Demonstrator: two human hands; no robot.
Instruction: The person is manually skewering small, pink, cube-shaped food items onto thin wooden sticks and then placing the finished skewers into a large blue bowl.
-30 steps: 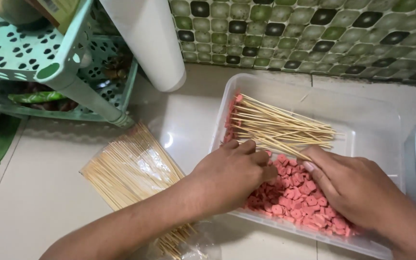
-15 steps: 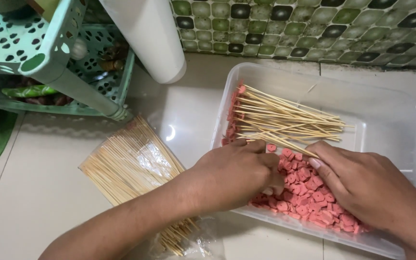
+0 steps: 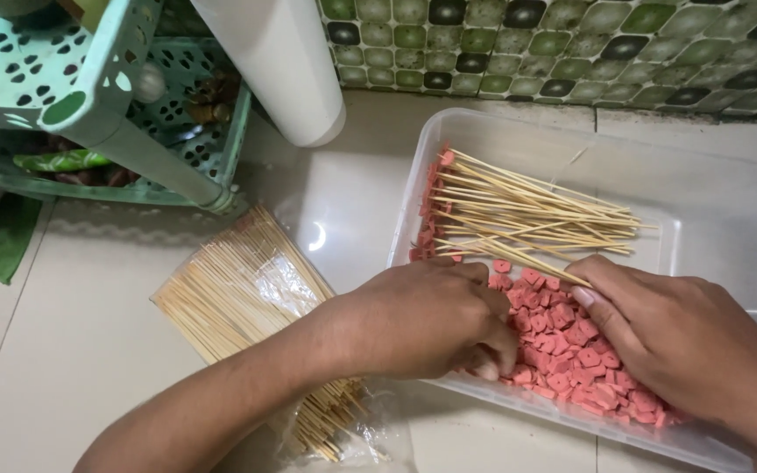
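Over the clear rectangular plastic tray (image 3: 711, 210), both your hands work among the small pink sausage pieces (image 3: 571, 350).

Your left hand (image 3: 422, 320) curls at the tray's near rim, fingertips bunched and pinching down into the pink pieces; what exactly they pinch is hidden. Your right hand (image 3: 668, 337) lies on the pieces farther along the tray, fingers pressed together, with a thin wooden skewer (image 3: 527, 263) running out from under them. Beyond both hands, deeper in the tray, rests a heap of loaded bamboo skewers (image 3: 519, 210), pink pieces at their ends. Outside the tray, just beside your left forearm, lies an open clear bag of bare bamboo sticks (image 3: 247, 298). Past the bag stands a pale green perforated plastic rack (image 3: 89, 96).
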